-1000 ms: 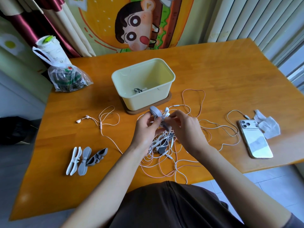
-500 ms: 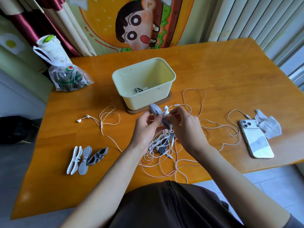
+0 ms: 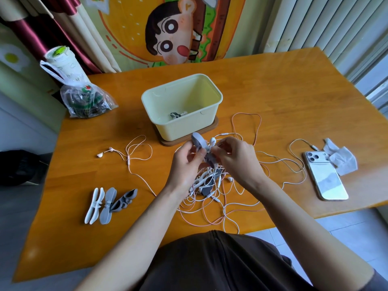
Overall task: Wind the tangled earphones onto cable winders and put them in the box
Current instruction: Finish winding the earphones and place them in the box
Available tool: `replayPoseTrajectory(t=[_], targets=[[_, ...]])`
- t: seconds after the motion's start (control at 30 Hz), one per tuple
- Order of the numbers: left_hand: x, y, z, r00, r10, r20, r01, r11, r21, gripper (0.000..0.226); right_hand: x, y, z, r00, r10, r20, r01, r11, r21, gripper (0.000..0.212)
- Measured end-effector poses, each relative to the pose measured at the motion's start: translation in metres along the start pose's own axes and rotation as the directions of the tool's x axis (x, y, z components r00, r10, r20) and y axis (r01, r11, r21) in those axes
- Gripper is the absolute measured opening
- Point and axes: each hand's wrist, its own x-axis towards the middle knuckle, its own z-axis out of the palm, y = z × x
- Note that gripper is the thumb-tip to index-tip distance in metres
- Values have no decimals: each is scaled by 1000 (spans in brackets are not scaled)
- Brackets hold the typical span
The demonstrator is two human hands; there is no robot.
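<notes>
Left hand (image 3: pixel 184 162) grips grey butterfly-shaped plastic cable winder (image 3: pixel 198 141); right hand (image 3: pixel 237 160) pinches white wired earphone (image 3: pixel 212 141) beside it, just near of pale-yellow plastic box (image 3: pixel 184 129).

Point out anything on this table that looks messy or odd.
The white and pink earphone cables lie in a tangled heap, sprawling to the orange wooden table's near edge. A crumpled white tissue sits beside the white smartphone.
</notes>
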Motion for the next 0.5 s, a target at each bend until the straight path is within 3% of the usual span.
replayPoseTrajectory(t=[0.13,0.23,0.5], targets=[[2,7,2,998,-67,20,70,974,-216,17,-5,-9,2,986,-145,-85,134,984,-115,17],[4,9,5,995,-102,11,102,961,-258,14,-10,-7,4,962,-255,-96,230,949,-216,17],[2,3,14,989,-131,-67,119,981,-156,12,-14,-10,1,988,-150,-33,138,962,-235,19]])
